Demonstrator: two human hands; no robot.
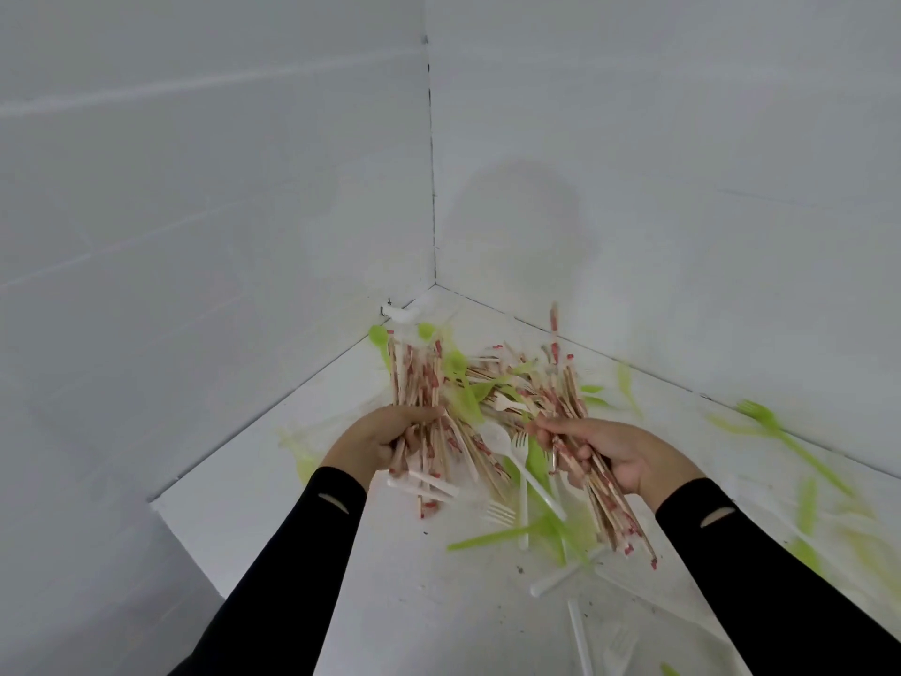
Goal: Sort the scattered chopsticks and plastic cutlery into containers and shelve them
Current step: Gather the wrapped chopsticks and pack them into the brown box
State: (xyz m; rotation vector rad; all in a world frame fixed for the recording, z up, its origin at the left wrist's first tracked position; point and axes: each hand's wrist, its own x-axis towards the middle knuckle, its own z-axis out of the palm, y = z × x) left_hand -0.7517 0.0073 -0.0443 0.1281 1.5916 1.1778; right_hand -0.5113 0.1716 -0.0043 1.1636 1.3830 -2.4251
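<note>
— What are you holding?
— My left hand (385, 439) grips one chopstick bundle (414, 378), my right hand (614, 456) a second bundle (609, 509). Plastic cutlery (492, 538) lies scattered on the table (390, 568) beneath.

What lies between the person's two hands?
In the head view, a white spoon, a white fork and green cutlery lie between the left hand and right hand.

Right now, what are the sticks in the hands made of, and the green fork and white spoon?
The chopsticks, gripped in the left hand and right hand, look like wood or bamboo: pale tan, matte, with red marks, maybe paper bands. The green fork seems plastic: bright, slightly see-through. The white spoon looks plastic too: smooth, milky.
</note>
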